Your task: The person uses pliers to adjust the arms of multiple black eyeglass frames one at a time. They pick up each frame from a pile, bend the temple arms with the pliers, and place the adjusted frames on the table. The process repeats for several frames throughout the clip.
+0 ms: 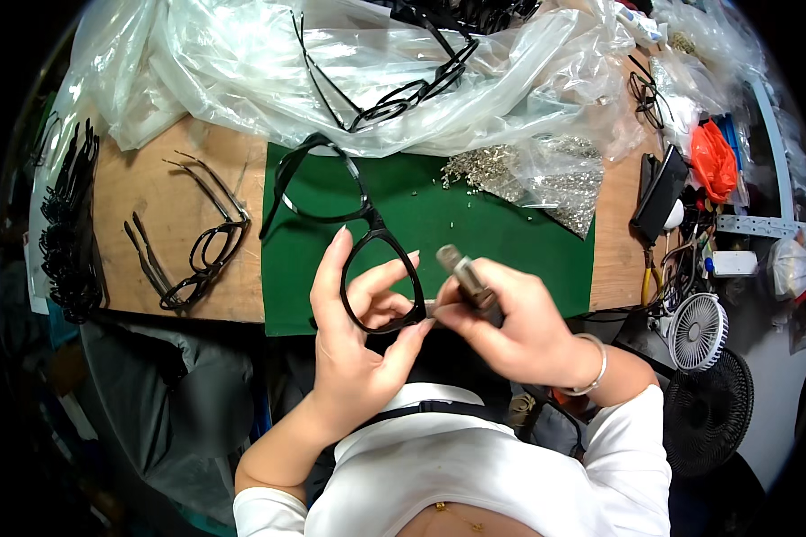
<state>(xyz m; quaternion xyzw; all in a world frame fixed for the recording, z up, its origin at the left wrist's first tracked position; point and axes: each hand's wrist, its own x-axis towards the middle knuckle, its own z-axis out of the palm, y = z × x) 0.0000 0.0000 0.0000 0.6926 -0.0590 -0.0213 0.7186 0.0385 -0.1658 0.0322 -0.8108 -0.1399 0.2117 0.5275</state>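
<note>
Left hand: fingers pinching the near end of a black glasses frame, thumb at the rim, the others spread around the near eye opening.
Glasses frame: held at a slant over the front part of the green mat, its far end reaching toward the mat's upper left.
Right hand: fingers curled around a metal tool, thumb and forefinger close to the frame's near corner; cannot tell whether they touch it.
Metal tool: blurred, its exact kind unclear, tilted with one end up and away from the person.
Right wrist: a silver-coloured bracelet.
Green mat: small metal parts heaped at the far right beside a clear bag, a few lying loose.
Wooden worktop: unfolded black glasses left of the mat, stacked black frames farther left.
Far side: crumpled plastic sheeting.
Right side: a dark phone, a red bag, a white fan.
</note>
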